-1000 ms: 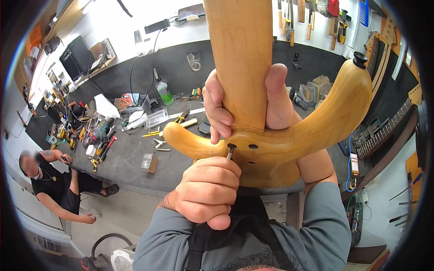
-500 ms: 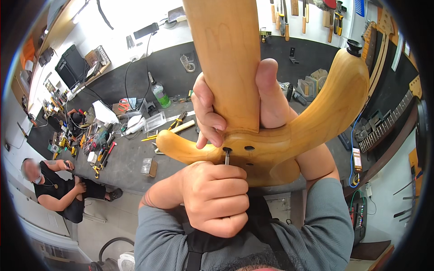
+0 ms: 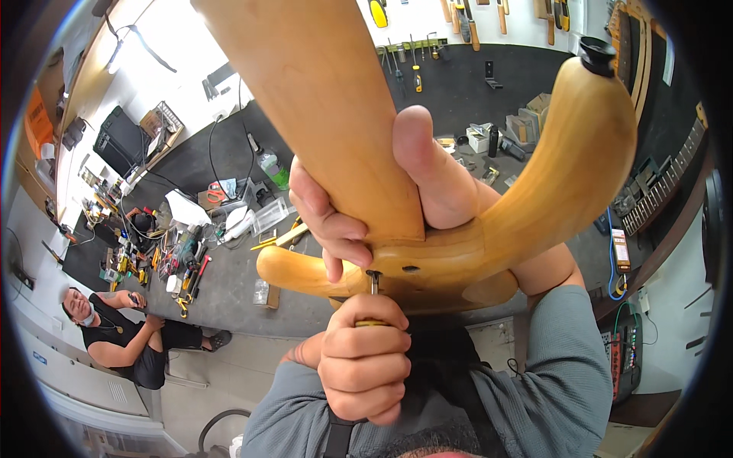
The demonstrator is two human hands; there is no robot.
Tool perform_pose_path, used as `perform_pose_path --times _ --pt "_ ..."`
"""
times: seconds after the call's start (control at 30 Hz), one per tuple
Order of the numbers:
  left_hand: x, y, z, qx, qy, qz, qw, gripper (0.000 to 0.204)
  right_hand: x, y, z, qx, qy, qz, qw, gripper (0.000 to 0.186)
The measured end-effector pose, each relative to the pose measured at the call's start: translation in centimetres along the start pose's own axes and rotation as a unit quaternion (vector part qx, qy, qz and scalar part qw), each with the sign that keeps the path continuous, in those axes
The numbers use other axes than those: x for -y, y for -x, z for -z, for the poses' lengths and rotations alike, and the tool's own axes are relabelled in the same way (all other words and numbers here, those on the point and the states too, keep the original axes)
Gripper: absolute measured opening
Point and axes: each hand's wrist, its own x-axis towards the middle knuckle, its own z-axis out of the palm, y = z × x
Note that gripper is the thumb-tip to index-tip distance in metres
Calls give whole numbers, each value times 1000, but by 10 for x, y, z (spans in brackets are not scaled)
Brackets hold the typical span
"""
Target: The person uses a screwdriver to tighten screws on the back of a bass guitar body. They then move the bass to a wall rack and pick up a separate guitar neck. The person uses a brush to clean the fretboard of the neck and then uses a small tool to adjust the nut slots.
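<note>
My left hand (image 3: 365, 362) is closed around a yellow-handled screwdriver (image 3: 374, 282). The tool's metal shaft reaches into a hole at the heel of a pale wooden guitar neck (image 3: 313, 91), on the back of the matching wooden body (image 3: 550, 160). Wrapped round that neck from behind is my right hand (image 3: 435, 183), its thumb on the right side and fingers on the left. A black strap button (image 3: 597, 53) tops the body's upper right horn. A second, dark hole (image 3: 411, 269) shows right of the screwdriver; the body's far side is hidden.
A dark workbench (image 3: 229, 290) curves around ahead, holding scattered tools (image 3: 187, 267), a spray bottle (image 3: 272, 169) and bins. Hand tools (image 3: 473, 23) hang on the wall. A seated person (image 3: 126, 336) is at lower left. Another guitar neck (image 3: 664, 175) stands at right.
The neck has tilted toward the upper left in view, with the right horn higher. My left hand has shifted lower and turned upright on the screwdriver, whose yellow handle now shows.
</note>
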Motion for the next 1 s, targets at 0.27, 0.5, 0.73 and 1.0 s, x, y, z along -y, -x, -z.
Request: perform_pose_path --times 0.27,0.5,0.73,1.0 --pt "-1 -4 -7 -5 -10 -25 1000 43 2 -1 -12 15 -86 64 994 115" --pt "7 -7 2 56 -11 -47 997 28 11 2 -8 2 36 -6 999 111" --pt "17 -42 29 244 69 -54 966 20 9 2 -6 25 20 -25 999 103" --pt "14 -60 31 317 91 -62 942 28 10 5 -20 -38 65 -16 997 112"
